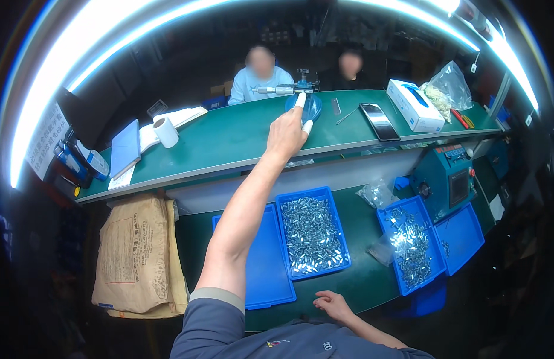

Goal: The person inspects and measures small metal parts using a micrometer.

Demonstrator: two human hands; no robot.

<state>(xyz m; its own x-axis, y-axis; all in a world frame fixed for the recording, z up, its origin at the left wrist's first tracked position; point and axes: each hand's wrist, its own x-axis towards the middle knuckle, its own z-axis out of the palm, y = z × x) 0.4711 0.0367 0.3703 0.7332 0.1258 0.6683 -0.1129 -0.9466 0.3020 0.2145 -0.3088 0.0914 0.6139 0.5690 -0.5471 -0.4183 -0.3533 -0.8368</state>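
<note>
My left hand (286, 133), with white covers on two fingertips, reaches far across to the raised green shelf. Its index finger and thumb are set on the round blue base (314, 109) of a micrometer stand. A silver micrometer (283, 90) lies sideways on top of this stand; my hand hides part of the base and its other fingers. Near the lower bench's front edge is my right hand (332, 304), fingers loosely bent and apart, holding nothing. Beyond it stands a blue tray (333, 276) full of small shiny metal parts, with a flat blue tray (266, 290) at its left.
On the shelf are a phone (379, 121), a tissue box (415, 105), a paper roll (165, 132) and a blue folder (125, 148). Below, a second parts tray (435, 269) stands by a teal machine (444, 179). Brown sacks (133, 257) lie left. Two people sit beyond the shelf.
</note>
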